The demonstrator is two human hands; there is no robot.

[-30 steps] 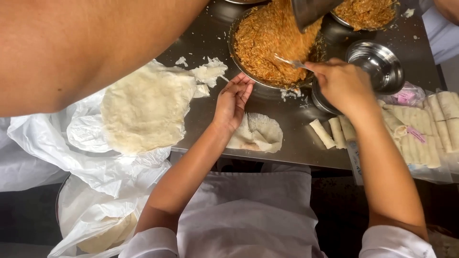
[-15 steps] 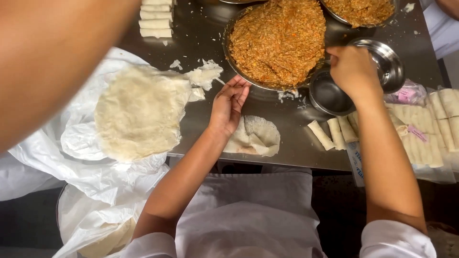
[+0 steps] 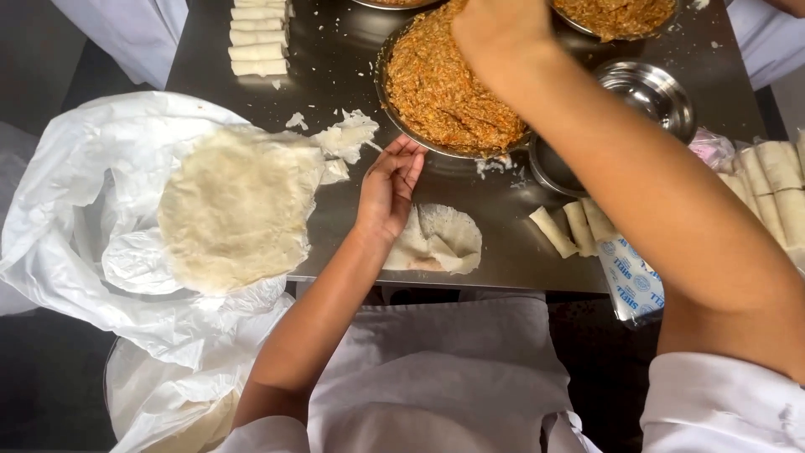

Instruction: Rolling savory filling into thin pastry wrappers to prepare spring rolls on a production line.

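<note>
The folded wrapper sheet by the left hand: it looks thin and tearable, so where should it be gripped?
Judging by its pose, pinch the wrapper sheet at its loose right edge, coming from the right: the left hand covers its left part, and the right side is free.

Bare forearms, short white sleeves, a white apron point(image 3: 436, 369) in front.

This is a food-preparation kitchen, the working kind rather than a home one. A stainless steel table point(image 3: 335, 59) carries big metal pans of orange filling point(image 3: 449, 84), with an empty steel bowl point(image 3: 650, 92) on the right. Finished rolls point(image 3: 258, 38) lie in rows at the far left, and a stack of thin round wrappers point(image 3: 231, 210) sits on white plastic point(image 3: 67, 243) at the near left.
</note>
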